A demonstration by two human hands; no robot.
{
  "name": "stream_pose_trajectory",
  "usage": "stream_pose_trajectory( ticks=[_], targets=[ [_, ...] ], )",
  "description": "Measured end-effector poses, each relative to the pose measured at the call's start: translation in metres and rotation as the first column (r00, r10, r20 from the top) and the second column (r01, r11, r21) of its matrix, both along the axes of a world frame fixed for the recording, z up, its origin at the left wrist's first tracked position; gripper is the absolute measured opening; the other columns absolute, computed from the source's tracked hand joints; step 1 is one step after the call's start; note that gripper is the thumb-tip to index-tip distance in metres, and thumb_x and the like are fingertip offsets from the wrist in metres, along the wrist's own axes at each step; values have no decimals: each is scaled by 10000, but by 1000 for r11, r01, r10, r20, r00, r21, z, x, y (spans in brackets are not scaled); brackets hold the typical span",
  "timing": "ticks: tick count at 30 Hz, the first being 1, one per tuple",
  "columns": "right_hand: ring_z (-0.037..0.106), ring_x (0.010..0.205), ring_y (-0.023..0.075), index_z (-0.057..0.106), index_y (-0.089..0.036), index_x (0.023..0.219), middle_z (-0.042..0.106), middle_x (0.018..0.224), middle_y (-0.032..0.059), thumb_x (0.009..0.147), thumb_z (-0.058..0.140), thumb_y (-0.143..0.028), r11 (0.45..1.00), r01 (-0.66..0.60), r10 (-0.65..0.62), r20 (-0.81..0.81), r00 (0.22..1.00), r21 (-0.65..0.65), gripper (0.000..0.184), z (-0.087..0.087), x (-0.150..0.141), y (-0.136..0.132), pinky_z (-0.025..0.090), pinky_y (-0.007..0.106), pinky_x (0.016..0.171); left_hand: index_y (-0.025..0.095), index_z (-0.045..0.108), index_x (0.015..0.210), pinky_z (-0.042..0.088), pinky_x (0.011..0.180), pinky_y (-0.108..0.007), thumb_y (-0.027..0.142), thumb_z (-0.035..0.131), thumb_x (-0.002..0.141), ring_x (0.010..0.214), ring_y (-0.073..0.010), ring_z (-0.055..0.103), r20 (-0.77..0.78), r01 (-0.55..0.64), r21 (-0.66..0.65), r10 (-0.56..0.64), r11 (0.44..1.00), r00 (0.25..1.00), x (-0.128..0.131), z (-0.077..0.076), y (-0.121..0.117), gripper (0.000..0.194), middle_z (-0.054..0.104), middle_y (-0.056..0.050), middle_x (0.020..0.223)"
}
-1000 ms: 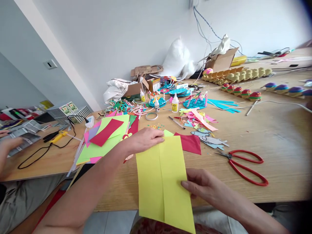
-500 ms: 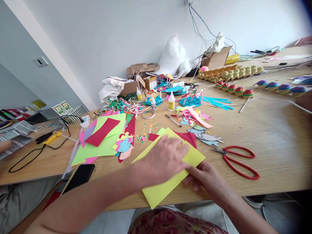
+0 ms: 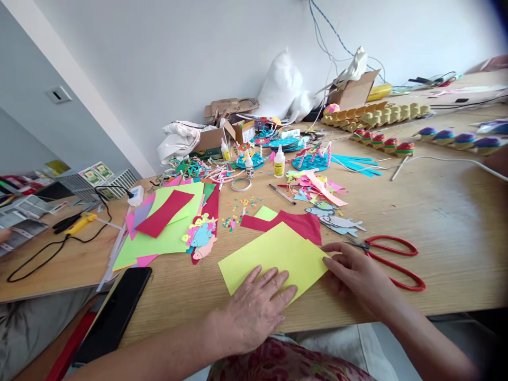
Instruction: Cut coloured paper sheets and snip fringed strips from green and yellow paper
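A sheet of yellow paper (image 3: 257,254) lies at the front of the table, turned at an angle. My left hand (image 3: 257,307) rests flat on its near part, fingers spread. At the sheet's right corner, my right hand (image 3: 355,272) pinches the paper between thumb and fingers; some of its fingers are hidden beneath. Just behind the sheet are dark red paper pieces (image 3: 297,222) and a small light green piece (image 3: 265,213). Red-handled scissors (image 3: 391,254) lie open to the right, close to my right hand. Grey paper fish (image 3: 339,223) sit behind the scissors.
Coloured paper sheets (image 3: 154,241) and cut-out fish (image 3: 201,238) are on the left, with a phone (image 3: 117,312) at the front edge. Further back stand glue bottles (image 3: 279,163), a tape roll (image 3: 241,184), a pen (image 3: 282,193), paper scraps (image 3: 313,188) and egg cartons (image 3: 381,114).
My left hand has moved down toward me and now lies flat on the paper. The yellow sheet is now folded over and smaller, showing more red paper behind it.
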State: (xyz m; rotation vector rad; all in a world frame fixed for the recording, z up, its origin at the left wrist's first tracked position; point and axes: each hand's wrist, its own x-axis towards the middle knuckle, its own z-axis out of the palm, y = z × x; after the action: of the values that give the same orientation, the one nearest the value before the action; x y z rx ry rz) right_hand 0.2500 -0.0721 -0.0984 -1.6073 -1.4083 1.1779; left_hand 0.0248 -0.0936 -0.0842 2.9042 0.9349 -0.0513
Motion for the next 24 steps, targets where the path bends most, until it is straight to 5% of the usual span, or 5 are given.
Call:
stream_pose_trajectory(
  ticks=[4, 8, 14, 20, 24],
  targets=[
    [564, 478, 170, 494, -192, 920, 591, 525, -27, 749, 433, -286, 980, -39, -69, 521, 851, 193, 204, -1, 11, 2, 378, 259, 436, 246, 315, 1286, 239, 1020, -417, 291, 304, 891, 1256, -205, 283, -12, -1, 7, 1, 1000, 1000, -4, 0, 0, 398, 332, -55, 1373],
    [623, 663, 214, 578, -185, 911, 675, 780, 66, 826, 384, -306, 935, -209, -62, 710, 702, 288, 244, 2, 12, -12, 448, 305, 536, 230, 333, 1280, 238, 1026, -410, 326, 340, 879, 1260, -206, 274, 21, 8, 42, -9, 999, 1000, -6, 2, -2, 413, 351, -59, 1361],
    [491, 1101, 224, 563, -248, 1114, 568, 1189, 53, 836, 473, -272, 628, -678, 179, 777, 603, 382, 293, 1, -16, -48, 384, 373, 915, 181, 378, 1259, 225, 1043, -408, 404, 391, 848, 1190, -207, 361, 81, -27, 34, 24, 999, 996, -6, 2, -15, 468, 490, -55, 1226],
    [439, 1159, 251, 462, -283, 1220, 477, 1294, 33, 863, 436, -302, 603, -756, 192, 874, 446, 254, 359, -9, -13, -53, 341, 461, 916, 192, 373, 1264, 225, 1033, -430, 388, 368, 863, 1164, -216, 376, 76, -45, 42, 41, 998, 996, -15, -6, -26, 446, 484, -37, 1240],
    [439, 1162, 229, 463, -284, 1217, 467, 1303, 12, 881, 383, -356, 654, -715, 147, 886, 441, 248, 353, -15, 3, -48, 345, 445, 917, 207, 406, 1238, 257, 1012, -433, 367, 386, 861, 1160, -219, 390, 72, -50, 90, 44, 995, 996, -25, -8, -31, 410, 492, -33, 1244]
  ],
)
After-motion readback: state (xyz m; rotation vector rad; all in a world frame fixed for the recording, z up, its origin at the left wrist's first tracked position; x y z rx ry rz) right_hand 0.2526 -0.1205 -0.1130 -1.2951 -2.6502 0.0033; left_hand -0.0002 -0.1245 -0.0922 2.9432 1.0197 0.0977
